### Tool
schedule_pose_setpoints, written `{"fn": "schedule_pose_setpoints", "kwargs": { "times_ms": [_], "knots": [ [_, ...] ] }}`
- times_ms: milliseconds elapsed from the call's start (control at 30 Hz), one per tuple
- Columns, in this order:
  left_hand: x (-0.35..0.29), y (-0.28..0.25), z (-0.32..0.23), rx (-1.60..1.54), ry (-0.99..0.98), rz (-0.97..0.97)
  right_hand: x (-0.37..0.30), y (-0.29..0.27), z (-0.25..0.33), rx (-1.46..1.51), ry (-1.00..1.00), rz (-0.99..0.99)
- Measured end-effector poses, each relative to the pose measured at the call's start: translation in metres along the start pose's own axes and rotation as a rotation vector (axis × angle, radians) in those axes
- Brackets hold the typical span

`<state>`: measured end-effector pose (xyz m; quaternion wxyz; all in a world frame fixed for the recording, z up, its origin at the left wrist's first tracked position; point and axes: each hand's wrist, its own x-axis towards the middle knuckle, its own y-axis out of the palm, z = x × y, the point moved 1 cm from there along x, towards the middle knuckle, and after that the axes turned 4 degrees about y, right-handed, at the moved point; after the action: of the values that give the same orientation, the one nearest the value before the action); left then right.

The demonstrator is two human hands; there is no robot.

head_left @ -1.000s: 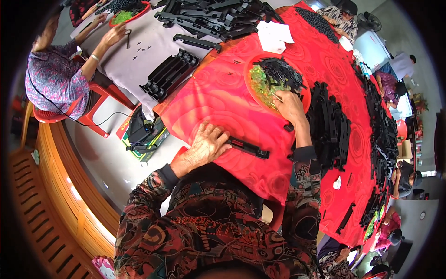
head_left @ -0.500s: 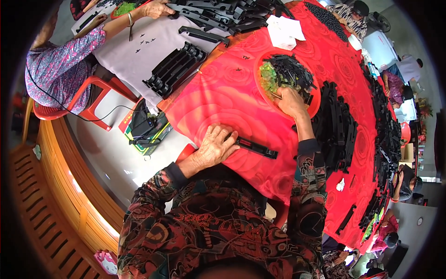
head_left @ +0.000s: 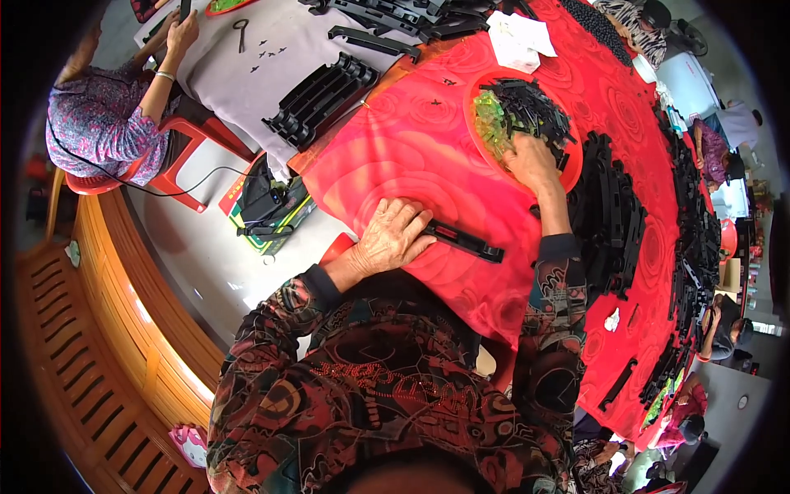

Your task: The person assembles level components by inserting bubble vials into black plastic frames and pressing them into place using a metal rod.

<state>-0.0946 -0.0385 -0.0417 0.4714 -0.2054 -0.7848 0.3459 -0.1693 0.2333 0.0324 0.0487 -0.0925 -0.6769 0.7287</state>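
Note:
My left hand (head_left: 393, 237) is closed around one end of a long black plastic bar (head_left: 469, 244), which lies slanted on the red cloth near the table edge. The bar has an open slot along it, and my fingers hide its left end. To the upper right, my right hand (head_left: 535, 167) reaches into a round red bowl (head_left: 575, 169), its fingers bent together among the pieces. Translucent green pieces (head_left: 490, 123) fill the bowl's left side, and thin black pieces (head_left: 531, 103) fill the rest. What those fingertips hold is hidden.
A pile of black bars (head_left: 611, 218) lies right of the bowl. A white tissue pack (head_left: 518, 41) stands behind it. At the left, a person (head_left: 107, 123) sits by a light-clothed table with scissors (head_left: 240, 34) and a row of joined black bars (head_left: 321, 100).
My right hand has shifted slightly within the bowl, toward the green pieces. The whole view has shifted a little. The neighbouring person has drawn back a hand and now holds up a black part; scissors lie on the cloth.

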Motion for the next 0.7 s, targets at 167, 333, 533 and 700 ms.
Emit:
{"fn": "schedule_pose_setpoints", "kwargs": {
  "times_ms": [167,333,533,700],
  "knots": [
    [-0.002,-0.001,-0.001,-0.003,-0.031,0.0,-0.032,-0.035,-0.003,0.306,-0.056,-0.162],
    [0.0,-0.003,-0.001,-0.068,-0.018,-0.078,-0.095,-0.042,0.02,0.658,-0.174,-0.18],
    [0.0,-0.005,-0.005,-0.093,-0.011,-0.074,-0.157,0.015,0.038,0.955,-0.037,-0.101],
    [-0.002,-0.004,-0.006,-0.071,0.009,-0.056,-0.171,0.03,0.055,0.776,-0.152,-0.282]
  ]
}}
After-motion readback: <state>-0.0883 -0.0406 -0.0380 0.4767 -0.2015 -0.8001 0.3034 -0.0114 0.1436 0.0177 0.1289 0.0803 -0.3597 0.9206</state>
